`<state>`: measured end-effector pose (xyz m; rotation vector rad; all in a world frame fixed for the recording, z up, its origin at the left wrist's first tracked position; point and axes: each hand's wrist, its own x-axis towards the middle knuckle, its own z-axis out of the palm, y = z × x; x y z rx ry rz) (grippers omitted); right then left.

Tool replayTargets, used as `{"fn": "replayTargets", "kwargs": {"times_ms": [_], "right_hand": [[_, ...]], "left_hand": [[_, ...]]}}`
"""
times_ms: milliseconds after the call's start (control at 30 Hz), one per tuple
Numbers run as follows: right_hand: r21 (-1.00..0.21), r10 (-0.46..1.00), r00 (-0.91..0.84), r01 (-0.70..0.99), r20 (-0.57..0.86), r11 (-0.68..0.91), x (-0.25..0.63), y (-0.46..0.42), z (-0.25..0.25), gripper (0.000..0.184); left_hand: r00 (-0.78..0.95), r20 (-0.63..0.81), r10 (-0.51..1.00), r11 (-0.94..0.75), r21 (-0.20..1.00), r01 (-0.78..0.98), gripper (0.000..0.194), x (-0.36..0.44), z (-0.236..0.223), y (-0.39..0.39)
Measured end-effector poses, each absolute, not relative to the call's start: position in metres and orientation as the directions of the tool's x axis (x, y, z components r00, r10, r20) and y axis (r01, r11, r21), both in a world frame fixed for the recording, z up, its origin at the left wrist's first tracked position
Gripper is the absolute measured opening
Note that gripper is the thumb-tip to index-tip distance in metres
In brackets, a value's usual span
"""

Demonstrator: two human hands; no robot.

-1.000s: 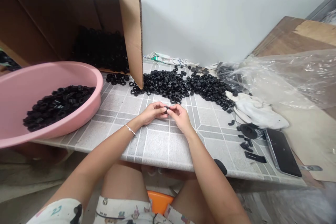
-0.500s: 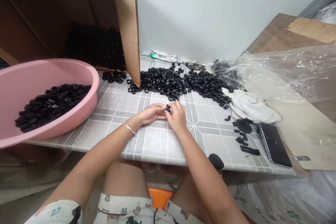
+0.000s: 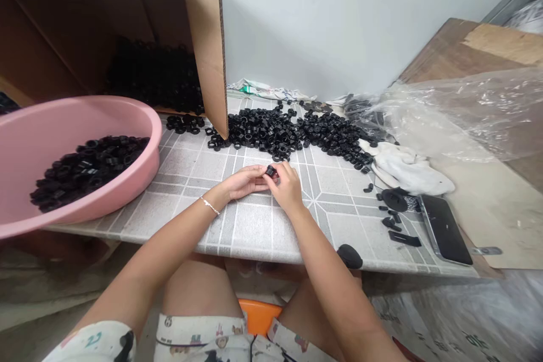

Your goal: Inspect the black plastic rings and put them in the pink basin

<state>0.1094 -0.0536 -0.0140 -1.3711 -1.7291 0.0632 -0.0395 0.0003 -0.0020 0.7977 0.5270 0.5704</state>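
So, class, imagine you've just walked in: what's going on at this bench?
A seated person holds a small black hex nut between their left hand and right hand, over a tiled table. A loose pile of similar nuts lies just ahead. More sit in a pink basin and in a tipped cardboard box.

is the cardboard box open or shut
Open: the flap of the cardboard box stands out at the side, and black hex nuts show piled inside.
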Motion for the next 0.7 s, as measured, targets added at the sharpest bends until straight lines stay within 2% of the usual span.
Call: {"fn": "replayTargets", "kwargs": {"times_ms": [167,400,500,600,700], "right_hand": [[-0.591,0.776,0.05,0.68,0.628,0.434,0.11,-0.054,-0.012,0.017],[-0.466,0.753,0.001,0.786,0.658,0.406,0.107,-0.051,-0.022,0.023],[-0.447,0.751,0.0,0.804,0.66,0.392,0.103,-0.052,-0.021,0.025],[-0.495,0.769,0.034,0.783,0.639,0.376,0.103,-0.053,-0.019,0.025],[-0.623,0.828,0.036,0.677,0.56,0.392,0.108,-0.05,-0.02,0.021]], "left_hand": [[0.716,-0.258,0.648,0.597,0.756,-0.268,0.018,-0.038,0.003,-0.001],[0.717,-0.297,0.631,0.633,0.73,-0.255,0.011,-0.042,0.002,0.004],[0.724,-0.307,0.618,0.645,0.724,-0.243,0.008,-0.044,0.001,0.006],[0.715,-0.3,0.632,0.63,0.736,-0.248,0.009,-0.043,-0.001,0.005],[0.673,-0.256,0.694,0.546,0.796,-0.261,0.016,-0.041,-0.003,0.003]]}}
